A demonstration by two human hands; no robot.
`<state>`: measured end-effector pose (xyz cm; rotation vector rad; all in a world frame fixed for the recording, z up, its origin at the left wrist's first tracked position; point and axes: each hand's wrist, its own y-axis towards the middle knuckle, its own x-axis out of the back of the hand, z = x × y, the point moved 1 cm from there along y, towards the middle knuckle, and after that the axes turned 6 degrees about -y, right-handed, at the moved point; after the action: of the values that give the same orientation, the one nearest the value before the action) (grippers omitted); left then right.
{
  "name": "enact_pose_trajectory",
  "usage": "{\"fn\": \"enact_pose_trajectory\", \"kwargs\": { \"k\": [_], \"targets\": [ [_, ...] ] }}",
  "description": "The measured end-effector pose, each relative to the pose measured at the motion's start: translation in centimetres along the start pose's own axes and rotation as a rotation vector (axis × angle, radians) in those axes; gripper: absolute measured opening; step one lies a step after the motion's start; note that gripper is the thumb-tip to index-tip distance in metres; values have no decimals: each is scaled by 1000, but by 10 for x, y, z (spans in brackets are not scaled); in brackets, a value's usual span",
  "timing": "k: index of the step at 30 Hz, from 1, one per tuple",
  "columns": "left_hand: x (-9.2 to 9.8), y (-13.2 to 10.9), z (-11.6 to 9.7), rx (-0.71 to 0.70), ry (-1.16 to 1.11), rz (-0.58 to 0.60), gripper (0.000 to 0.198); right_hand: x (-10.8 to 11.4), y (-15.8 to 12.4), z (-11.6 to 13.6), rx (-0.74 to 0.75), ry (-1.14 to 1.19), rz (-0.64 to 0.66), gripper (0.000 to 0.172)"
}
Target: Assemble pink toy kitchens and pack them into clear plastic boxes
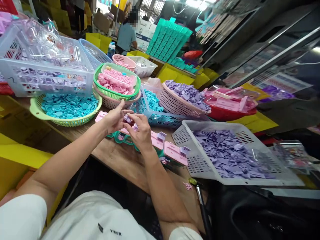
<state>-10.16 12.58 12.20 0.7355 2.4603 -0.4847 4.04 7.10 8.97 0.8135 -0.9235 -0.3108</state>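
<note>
both hands, left hand [113, 118] and right hand [141, 131], pinching one small purple piece [128, 119] at frame centre, liable to drop it among pink trays [175, 152] below if squeezed unevenly.

Both bare forearms reach forward and meet in front of the chest. The left hand [114, 119] is raised with its wrist bent, index finger pointing up, the thumb and other fingers [124, 115] curled toward the right. The right hand [141, 131] faces it, fingers bent, its fingertips almost touching the left fingertips, pinching something small and hard to make out between them.
</note>
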Motion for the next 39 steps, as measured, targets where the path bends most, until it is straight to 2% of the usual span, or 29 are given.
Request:
{"fn": "enact_pose_trajectory", "kwargs": {
  "k": [2,5,8,10,13,15,17,20,22,24,27,29,33,36,39],
  "targets": [
    [3,-14,-6,17,-28,35,65,-5,6,9,-66,101,57,30],
    [19,-23,-24,1,185,-3,42,-12,16,7,-212,207,91,30],
    [41,-18,-45,-113,503,-123,32,-22,30,4,-123,138,132,26],
    [53,-11,-55,-84,600,-148,33,-30,41,3,-35,98,176,25],
    [64,0,-64,41,516,-104,30,-38,52,2,-8,175,233,29],
    [68,4,-66,26,427,-91,26,-40,54,-1,-31,294,285,34],
    [71,7,-64,-22,379,-94,25,-41,53,-6,-113,441,326,36],
    [74,11,-57,-76,435,-92,18,-47,49,-15,-400,599,330,40],
    [76,15,-50,-106,616,-121,16,-54,46,-20,-583,629,387,46],
    [77,18,-43,-150,861,-153,19,-61,44,-22,-664,623,474,52],
    [77,20,-39,-230,1147,-137,28,-67,42,-26,-631,593,501,49],
    [78,20,-40,-216,1226,-103,33,-66,41,-27,-560,519,469,45],
    [79,21,-45,-161,1251,-46,24,-63,36,-22,-374,274,381,29],
    [80,21,-47,-154,1205,-65,11,-65,29,-16,-255,138,326,18],
    [80,21,-47,-151,1153,-89,5,-69,23,-10,-164,-1,270,14]
  ]
}}
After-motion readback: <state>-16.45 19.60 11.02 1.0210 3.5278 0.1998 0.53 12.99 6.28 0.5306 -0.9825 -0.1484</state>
